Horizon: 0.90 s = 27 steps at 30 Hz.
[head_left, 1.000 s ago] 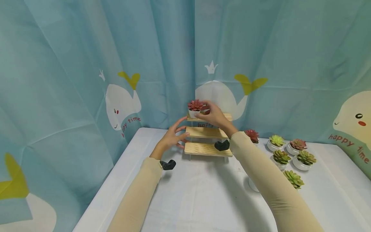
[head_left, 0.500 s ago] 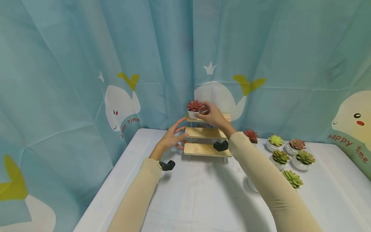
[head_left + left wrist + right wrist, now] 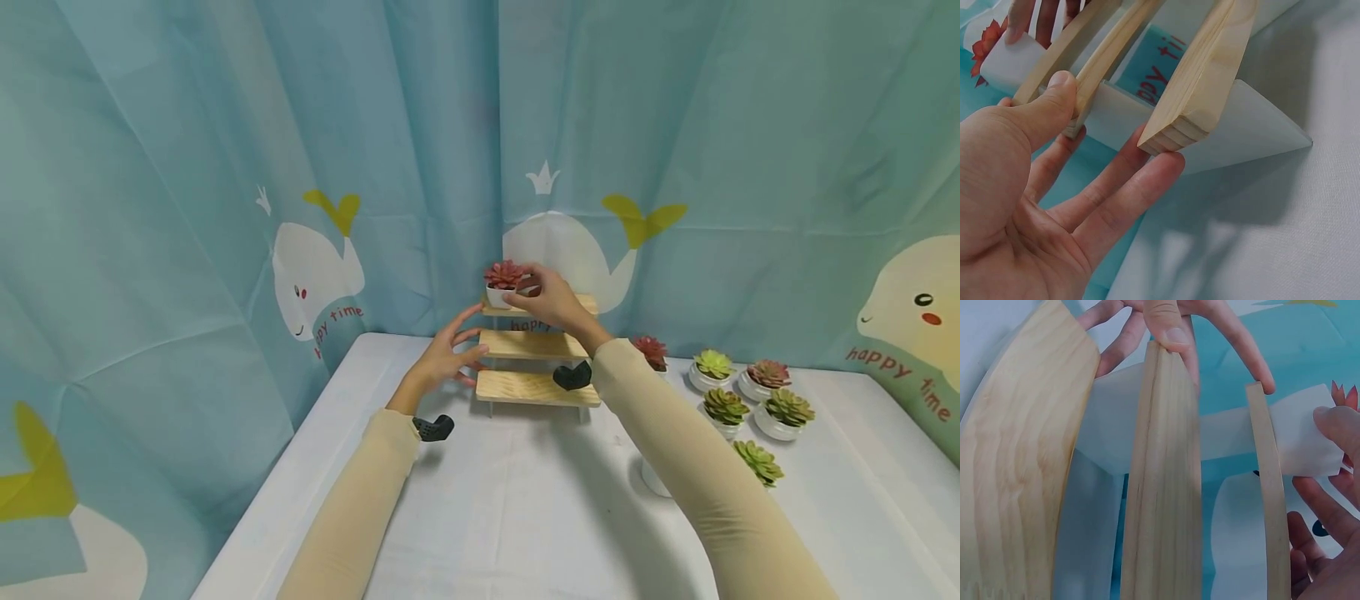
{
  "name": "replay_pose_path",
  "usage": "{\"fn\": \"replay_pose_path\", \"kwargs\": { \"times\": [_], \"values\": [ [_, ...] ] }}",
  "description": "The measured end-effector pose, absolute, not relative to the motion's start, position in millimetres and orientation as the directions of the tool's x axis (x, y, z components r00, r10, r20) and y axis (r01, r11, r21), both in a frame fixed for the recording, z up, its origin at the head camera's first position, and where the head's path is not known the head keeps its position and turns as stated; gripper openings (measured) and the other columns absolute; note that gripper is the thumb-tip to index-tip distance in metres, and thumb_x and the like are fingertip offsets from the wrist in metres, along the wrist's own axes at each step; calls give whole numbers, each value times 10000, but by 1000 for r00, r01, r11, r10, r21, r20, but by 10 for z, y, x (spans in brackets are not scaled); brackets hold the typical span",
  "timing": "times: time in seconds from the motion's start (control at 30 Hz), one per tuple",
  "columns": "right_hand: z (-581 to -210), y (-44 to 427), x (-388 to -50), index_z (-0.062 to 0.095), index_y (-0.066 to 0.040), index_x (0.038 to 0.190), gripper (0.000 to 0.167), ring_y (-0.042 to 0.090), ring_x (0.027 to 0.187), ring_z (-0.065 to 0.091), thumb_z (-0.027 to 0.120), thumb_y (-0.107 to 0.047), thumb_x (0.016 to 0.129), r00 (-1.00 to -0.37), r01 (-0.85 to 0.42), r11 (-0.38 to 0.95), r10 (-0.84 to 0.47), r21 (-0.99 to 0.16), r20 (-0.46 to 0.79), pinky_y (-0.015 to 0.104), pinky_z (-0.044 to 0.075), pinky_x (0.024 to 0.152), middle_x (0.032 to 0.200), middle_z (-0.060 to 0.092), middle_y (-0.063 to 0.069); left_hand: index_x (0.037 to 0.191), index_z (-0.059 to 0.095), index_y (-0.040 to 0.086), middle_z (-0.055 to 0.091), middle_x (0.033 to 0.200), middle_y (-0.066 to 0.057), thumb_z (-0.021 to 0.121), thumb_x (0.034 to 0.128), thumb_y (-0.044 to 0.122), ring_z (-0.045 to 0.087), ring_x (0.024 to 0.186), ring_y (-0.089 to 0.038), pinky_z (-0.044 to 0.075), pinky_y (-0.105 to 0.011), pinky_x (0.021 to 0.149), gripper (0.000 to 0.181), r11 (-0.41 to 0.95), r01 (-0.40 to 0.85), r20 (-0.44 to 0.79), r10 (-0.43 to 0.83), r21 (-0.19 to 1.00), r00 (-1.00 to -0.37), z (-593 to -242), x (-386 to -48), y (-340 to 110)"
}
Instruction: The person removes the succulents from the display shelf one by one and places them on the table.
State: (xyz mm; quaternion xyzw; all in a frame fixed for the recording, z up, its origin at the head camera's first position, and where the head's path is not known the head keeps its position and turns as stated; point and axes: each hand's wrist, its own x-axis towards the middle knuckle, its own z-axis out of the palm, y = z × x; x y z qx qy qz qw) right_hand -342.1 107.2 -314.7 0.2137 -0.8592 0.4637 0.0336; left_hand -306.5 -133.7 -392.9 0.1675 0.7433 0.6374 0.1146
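Observation:
A three-tier wooden display stand (image 3: 525,343) with pale side panels stands at the back of the table. On the left end of its top board sits a potted red succulent (image 3: 504,274) in a white pot (image 3: 1305,431). My right hand (image 3: 553,298) pinches that pot from the right, thumb at its front. At the stand's left end, my left hand (image 3: 438,360) has its fingers spread along the board ends. Its thumb and a finger hold the middle board's end in the left wrist view, while other fingers touch the lowest board (image 3: 1200,81).
Several more potted succulents, green ones (image 3: 789,408) and red ones (image 3: 651,352), stand on the white table (image 3: 480,508) at right. A white pot (image 3: 656,481) is partly hidden by my right sleeve. Behind the stand hangs a blue whale-print curtain (image 3: 420,142).

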Motion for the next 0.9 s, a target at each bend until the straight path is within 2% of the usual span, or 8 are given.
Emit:
{"fn": "replay_pose_path", "kwargs": {
  "times": [0.17, 0.4, 0.67, 0.9],
  "values": [
    [-3132, 1078, -3426, 516, -40, 1443, 572, 364, 1152, 640, 732, -295, 979, -905, -401, 468, -336, -787, 261, 501, 571, 935, 1291, 631, 187, 1586, 318, 477, 303, 1645, -183, 695, 1008, 188, 731, 951, -388, 629, -552, 675, 748, 126, 101, 44, 393, 987, -918, -3922, -3077, -1330],
    [-3113, 1103, -3436, 539, -69, 1438, 542, 356, 1141, 644, 737, -278, 978, -902, -404, 434, -336, -805, 272, 500, 566, 938, 1309, 623, 169, 1596, 305, 467, 293, 1650, -184, 693, 1009, 186, 701, 1033, -461, 628, -557, 679, 758, 124, 103, 47, 393, 987, -918, -3914, -3096, -1346],
    [-3054, 1138, -3432, 539, -54, 1436, 560, 356, 1162, 626, 743, -290, 971, -899, -420, 453, -324, -787, 293, 502, 553, 956, 1324, 622, 176, 1599, 304, 464, 294, 1647, -198, 690, 1008, 174, 729, 908, -405, 628, -557, 677, 763, 127, 111, 52, 395, 986, -917, -3917, -3093, -1376],
    [-3029, 1194, -3413, 539, -98, 1461, 573, 344, 1177, 608, 750, -295, 967, -903, -414, 454, -315, -789, 292, 501, 546, 970, 1361, 605, 155, 1586, 324, 476, 289, 1649, -203, 693, 1005, 165, 729, 905, -402, 633, -525, 640, 755, 120, 111, 57, 385, 987, -921, -3924, -3082, -1379]
  ]
}}
